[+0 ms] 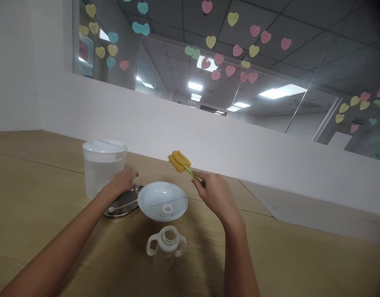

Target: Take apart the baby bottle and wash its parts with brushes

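While the right hand [216, 194] holds a sponge brush [179, 161] up, the left hand [123, 181] rests at a metal tray [117, 211].

The right grip is closed around the brush's green stem, its yellow sponge head raised above and behind a white bowl [174, 197]; a small white ring [167, 210] lies inside the bowl. The left grip is partly curled at the tray's far edge beside a clear lidded jug [103, 167] filled with water; whether it has hold of anything I cannot tell. A slim white-tipped utensil [123, 205] lies on the tray. Nearer on the table [38, 198], an uncapped two-handled baby bottle [167, 247] stands just in front of the bowl.
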A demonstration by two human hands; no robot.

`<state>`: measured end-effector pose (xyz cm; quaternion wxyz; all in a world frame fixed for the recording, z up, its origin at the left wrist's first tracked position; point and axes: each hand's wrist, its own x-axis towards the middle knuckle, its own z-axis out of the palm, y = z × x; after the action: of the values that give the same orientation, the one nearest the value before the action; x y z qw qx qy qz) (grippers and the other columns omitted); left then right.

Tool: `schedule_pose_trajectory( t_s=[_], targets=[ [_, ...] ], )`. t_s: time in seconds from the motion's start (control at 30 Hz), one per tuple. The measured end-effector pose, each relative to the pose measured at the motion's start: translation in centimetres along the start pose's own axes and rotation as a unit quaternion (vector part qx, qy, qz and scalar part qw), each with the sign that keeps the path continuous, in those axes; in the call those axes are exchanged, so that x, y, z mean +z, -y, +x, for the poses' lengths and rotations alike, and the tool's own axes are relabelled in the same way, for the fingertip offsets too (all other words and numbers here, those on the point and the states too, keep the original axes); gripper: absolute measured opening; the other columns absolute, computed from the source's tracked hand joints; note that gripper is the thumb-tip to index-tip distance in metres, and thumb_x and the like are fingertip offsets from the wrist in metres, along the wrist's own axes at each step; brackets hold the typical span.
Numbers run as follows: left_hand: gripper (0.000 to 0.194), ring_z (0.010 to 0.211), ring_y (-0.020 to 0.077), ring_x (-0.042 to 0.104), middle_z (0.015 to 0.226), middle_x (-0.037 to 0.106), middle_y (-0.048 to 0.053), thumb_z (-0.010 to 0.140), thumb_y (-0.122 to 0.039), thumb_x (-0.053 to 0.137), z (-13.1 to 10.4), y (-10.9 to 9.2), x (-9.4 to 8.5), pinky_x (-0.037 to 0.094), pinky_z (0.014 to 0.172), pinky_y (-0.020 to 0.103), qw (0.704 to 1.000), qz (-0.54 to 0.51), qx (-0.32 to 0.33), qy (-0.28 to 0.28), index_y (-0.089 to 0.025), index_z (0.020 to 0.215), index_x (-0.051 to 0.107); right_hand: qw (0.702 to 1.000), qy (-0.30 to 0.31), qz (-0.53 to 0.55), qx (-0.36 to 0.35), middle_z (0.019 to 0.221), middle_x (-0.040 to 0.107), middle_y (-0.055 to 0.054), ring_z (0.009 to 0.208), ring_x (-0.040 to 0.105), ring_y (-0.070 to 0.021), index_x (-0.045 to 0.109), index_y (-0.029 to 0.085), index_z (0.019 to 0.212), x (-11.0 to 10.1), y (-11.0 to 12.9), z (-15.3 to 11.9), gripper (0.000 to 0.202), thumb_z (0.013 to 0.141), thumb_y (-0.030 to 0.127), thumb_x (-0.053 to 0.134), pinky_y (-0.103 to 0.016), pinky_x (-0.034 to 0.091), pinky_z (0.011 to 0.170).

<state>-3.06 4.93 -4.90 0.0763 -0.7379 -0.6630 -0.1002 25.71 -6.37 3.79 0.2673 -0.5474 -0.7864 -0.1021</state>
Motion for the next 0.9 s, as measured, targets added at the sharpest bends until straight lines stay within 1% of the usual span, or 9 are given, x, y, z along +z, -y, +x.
schedule_pose_trajectory(
  t_s=[0.13,0.27,0.5,0.6,0.67,0.73,0.83,0.9],
  targets=[
    [0.048,0.102,0.0258,0.058,0.11,0.06,0.013,0.068,-0.006,0.048,0.4,-0.1,1.3,0.045,0.08,0.032,1.0,0.016,0.003,0.022,-0.015,0.114,0.058,1.0,0.02,0.011,0.002,0.059,0.054,0.0,0.051,0.038,-0.0115,0.066,0.023,0.088,0.0,0.2,0.1,0.021,0.087,0.022,0.045,-0.024,0.02,0.051],
    [0.049,0.102,0.0266,0.058,0.108,0.062,0.015,0.067,-0.003,0.048,0.7,-0.4,2.4,0.045,0.079,0.032,0.999,0.027,0.004,0.031,-0.014,0.114,0.058,1.0,0.025,0.015,0.006,0.058,0.054,0.001,0.05,0.036,-0.0112,0.066,0.022,0.088,0.0,0.1,0.1,0.022,0.087,0.022,0.045,-0.024,0.019,0.051],
    [0.053,0.102,0.027,0.058,0.112,0.062,0.015,0.071,-0.005,0.049,1.0,-0.3,4.1,0.044,0.081,0.035,1.0,0.02,0.014,0.012,-0.016,0.123,0.051,1.0,0.025,0.012,0.011,0.059,0.054,0.001,0.052,0.039,-0.0117,0.066,0.022,0.087,0.1,0.0,0.1,0.021,0.086,0.022,0.045,-0.024,0.021,0.051],
    [0.05,0.101,0.0275,0.059,0.111,0.062,0.016,0.073,-0.006,0.048,0.9,-0.5,4.5,0.044,0.081,0.036,1.0,0.02,0.013,0.005,-0.016,0.123,0.052,0.999,0.027,0.014,0.011,0.058,0.054,0.001,0.051,0.04,-0.0117,0.067,0.022,0.088,0.1,0.1,0.1,0.022,0.087,0.022,0.045,-0.024,0.021,0.051],
    [0.051,0.102,0.027,0.059,0.11,0.063,0.015,0.074,-0.004,0.045,0.8,-0.8,4.3,0.044,0.082,0.036,1.0,0.023,0.016,0.0,-0.016,0.123,0.052,0.999,0.028,0.011,0.011,0.058,0.053,0.001,0.051,0.039,-0.0117,0.067,0.023,0.088,0.1,0.1,0.1,0.021,0.086,0.022,0.045,-0.025,0.021,0.051],
    [0.054,0.104,0.0274,0.057,0.112,0.062,0.015,0.072,-0.002,0.045,0.5,-1.2,3.7,0.043,0.084,0.036,0.999,0.028,0.015,-0.008,-0.016,0.124,0.051,0.999,0.029,0.009,0.01,0.058,0.054,0.001,0.051,0.039,-0.0118,0.066,0.023,0.087,0.1,0.1,0.1,0.021,0.086,0.022,0.046,-0.025,0.02,0.051],
    [0.06,0.109,0.0322,0.054,0.118,0.058,0.019,0.07,-0.001,0.045,0.1,-2.2,1.7,0.042,0.086,0.042,0.999,0.036,-0.001,-0.035,-0.012,0.129,0.045,0.999,0.031,0.008,0.013,0.058,0.054,0.001,0.051,0.04,-0.0119,0.066,0.023,0.087,0.1,0.0,0.1,0.021,0.086,0.022,0.046,-0.024,0.02,0.051],
    [0.058,0.11,0.0346,0.053,0.118,0.057,0.022,0.073,-0.005,0.044,-0.1,-3.3,0.2,0.04,0.088,0.046,0.998,0.034,-0.009,-0.055,-0.008,0.131,0.042,0.999,0.03,0.008,0.015,0.058,0.054,0.001,0.052,0.04,-0.0118,0.066,0.022,0.085,0.1,-0.1,0.1,0.021,0.086,0.022,0.046,-0.024,0.021,0.051]
  ],
)
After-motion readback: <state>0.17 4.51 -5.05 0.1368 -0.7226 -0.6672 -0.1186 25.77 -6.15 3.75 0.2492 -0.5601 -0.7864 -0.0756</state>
